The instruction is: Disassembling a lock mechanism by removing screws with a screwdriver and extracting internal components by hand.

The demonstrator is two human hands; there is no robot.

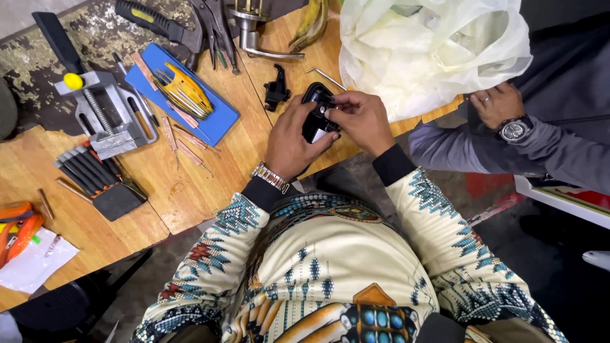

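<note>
My left hand [291, 138] and my right hand [362, 119] both grip a small black key-fob-like case [316, 109] over the front edge of a wooden table [159, 184]. A metal watch sits on my left wrist. My right fingers pinch the case's upper part; the left hand cups it from below. A separate black plastic piece [276, 89] lies on the table just left of my hands, and a thin metal hex key [325, 77] lies beyond them.
A small metal vise [108, 111], a blue case with yellow-handled picks [184, 92], a set of black-handled files [92, 171], pliers [210, 25] and a door handle [254, 38] lie on the table. A white plastic bag [432, 51] sits at right. Another person's hand with a wristwatch [502, 114] rests beside it.
</note>
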